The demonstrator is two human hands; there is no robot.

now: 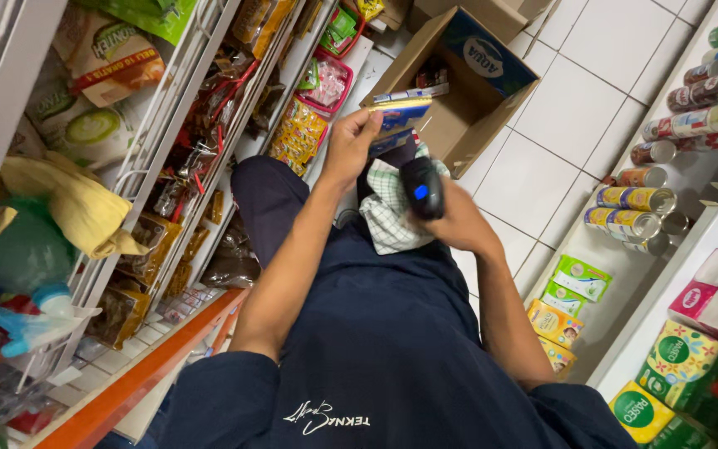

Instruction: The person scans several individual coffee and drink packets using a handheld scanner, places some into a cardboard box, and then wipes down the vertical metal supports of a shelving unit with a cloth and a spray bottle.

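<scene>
Scanning a small packet in a shop aisle.
My left hand (pixel 351 141) fingers clamp a blue-and-yellow packet (pixel 400 114) above the open cardboard box (pixel 492 91); my right hand (pixel 450 218) grips a black handheld scanner (pixel 422 188) just beneath it.

Open cardboard box (pixel 467 108) on white tiled floor (pixel 575 125). Tins (pixel 637 199) in rows on right shelf, green tissue packs (pixel 666 366) nearer. Snack packets (pixel 297 133) along left racks; yellow cloth (pixel 76 208) draped there; orange shelf edge (pixel 151 370) below.
</scene>
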